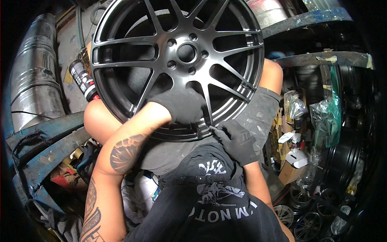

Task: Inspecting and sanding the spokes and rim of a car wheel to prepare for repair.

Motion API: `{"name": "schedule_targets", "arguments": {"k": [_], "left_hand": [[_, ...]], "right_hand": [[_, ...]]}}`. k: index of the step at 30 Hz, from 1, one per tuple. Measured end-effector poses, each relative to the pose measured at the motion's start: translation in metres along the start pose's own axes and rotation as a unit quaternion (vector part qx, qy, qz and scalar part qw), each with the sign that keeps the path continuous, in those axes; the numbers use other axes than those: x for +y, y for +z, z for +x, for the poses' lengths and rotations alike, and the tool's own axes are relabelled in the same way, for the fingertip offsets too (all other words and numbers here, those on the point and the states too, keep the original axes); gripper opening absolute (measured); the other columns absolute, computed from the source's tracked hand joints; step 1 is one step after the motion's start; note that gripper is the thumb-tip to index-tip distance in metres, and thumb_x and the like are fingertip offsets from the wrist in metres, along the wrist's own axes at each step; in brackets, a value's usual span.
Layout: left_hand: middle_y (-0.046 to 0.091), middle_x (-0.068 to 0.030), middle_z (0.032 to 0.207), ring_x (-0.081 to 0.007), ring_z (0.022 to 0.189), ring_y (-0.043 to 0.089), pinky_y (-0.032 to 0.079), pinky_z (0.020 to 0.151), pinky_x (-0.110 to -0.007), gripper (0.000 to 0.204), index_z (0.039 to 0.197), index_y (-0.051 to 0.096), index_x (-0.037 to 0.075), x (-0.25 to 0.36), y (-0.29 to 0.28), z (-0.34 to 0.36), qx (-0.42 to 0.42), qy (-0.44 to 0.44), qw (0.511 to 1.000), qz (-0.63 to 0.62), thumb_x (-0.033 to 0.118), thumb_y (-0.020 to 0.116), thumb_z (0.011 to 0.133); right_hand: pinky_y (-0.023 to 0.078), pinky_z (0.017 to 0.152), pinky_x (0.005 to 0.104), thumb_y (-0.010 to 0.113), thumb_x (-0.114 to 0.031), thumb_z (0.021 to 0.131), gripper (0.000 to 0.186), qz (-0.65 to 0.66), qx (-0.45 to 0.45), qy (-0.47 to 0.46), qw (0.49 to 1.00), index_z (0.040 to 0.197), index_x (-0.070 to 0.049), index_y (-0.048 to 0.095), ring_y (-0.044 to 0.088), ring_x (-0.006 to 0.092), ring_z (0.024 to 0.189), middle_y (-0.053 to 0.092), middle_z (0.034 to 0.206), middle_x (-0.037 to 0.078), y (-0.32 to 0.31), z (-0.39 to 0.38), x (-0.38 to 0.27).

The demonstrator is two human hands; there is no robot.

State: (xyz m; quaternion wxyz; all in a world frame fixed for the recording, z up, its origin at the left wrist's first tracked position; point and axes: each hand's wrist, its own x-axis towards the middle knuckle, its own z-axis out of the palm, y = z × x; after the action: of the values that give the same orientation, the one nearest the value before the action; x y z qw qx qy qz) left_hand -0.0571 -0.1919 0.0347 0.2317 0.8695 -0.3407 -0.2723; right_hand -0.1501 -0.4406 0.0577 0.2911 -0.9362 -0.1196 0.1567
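Observation:
A large dark, glossy multi-spoke wheel (209, 54) rests across my legs. My left hand (181, 105), in a black glove, lies over its lower spokes with the fingers curled; what they grip is hidden. My right hand (236, 141), also gloved, is closed at the lower right rim, pinching a thin grey piece (213, 128) beside the foot of a spoke. A black bottle (82, 80) with a red part lies left of the wheel, beside my knee.
Metal drums (34, 72) stand at the left beside blue metal frames (36, 137). At the right are shelving beams (306, 56), crumpled plastic (322, 117), a cardboard box (292, 171) and several wheels (306, 230) at the lower right.

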Motion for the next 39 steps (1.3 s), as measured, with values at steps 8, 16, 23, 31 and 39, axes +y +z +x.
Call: {"name": "schedule_targets", "arguments": {"k": [8,16,23,31,39], "left_hand": [[0.074,-0.0222,0.098,-0.0414,0.096,0.071,0.055,0.087,-0.051,0.027,0.113,0.07,0.009,-0.02,-0.012,-0.01,0.123,-0.073,0.988,-0.054,0.028,0.058,0.098],[0.073,-0.0235,0.095,-0.0423,0.092,0.071,0.055,0.086,-0.053,0.03,0.107,0.069,0.004,-0.011,-0.013,-0.01,0.114,-0.044,0.99,-0.076,0.029,0.057,0.096],[0.073,-0.0238,0.095,-0.0421,0.093,0.071,0.055,0.087,-0.053,0.032,0.107,0.07,0.004,-0.015,-0.013,-0.011,0.12,-0.056,0.987,-0.092,0.03,0.056,0.095],[0.073,-0.0238,0.096,-0.0415,0.096,0.071,0.055,0.089,-0.052,0.032,0.106,0.071,0.004,-0.016,-0.017,-0.013,0.145,-0.063,0.981,-0.111,0.029,0.056,0.094],[0.074,-0.0224,0.099,-0.0402,0.098,0.071,0.055,0.09,-0.051,0.032,0.11,0.07,0.003,-0.018,-0.023,-0.019,0.157,-0.074,0.979,-0.107,0.028,0.057,0.095]], "right_hand": [[0.055,0.075,0.0449,0.075,-0.014,0.086,0.02,-0.17,-0.065,-0.069,0.981,0.105,-0.007,0.073,0.07,0.0365,0.085,0.07,0.094,0.014,0.0,0.018,-0.019],[0.054,0.072,0.0452,0.074,-0.013,0.081,0.021,-0.218,-0.117,-0.159,0.956,0.102,-0.008,0.071,0.068,0.0363,0.081,0.067,0.089,0.013,-0.008,0.022,-0.015],[0.052,0.072,0.0459,0.069,-0.011,0.083,0.021,-0.219,-0.151,-0.163,0.95,0.103,-0.009,0.069,0.067,0.0341,0.082,0.065,0.086,0.012,-0.006,0.026,-0.019],[0.052,0.069,0.044,0.073,-0.012,0.081,0.024,-0.258,-0.148,-0.183,0.937,0.104,-0.007,0.069,0.068,0.0334,0.08,0.067,0.085,0.012,-0.002,0.031,-0.017],[0.052,0.068,0.0441,0.072,-0.013,0.081,0.023,-0.255,-0.186,-0.202,0.927,0.103,-0.008,0.069,0.068,0.032,0.077,0.067,0.081,0.011,-0.008,0.036,-0.018]]}}
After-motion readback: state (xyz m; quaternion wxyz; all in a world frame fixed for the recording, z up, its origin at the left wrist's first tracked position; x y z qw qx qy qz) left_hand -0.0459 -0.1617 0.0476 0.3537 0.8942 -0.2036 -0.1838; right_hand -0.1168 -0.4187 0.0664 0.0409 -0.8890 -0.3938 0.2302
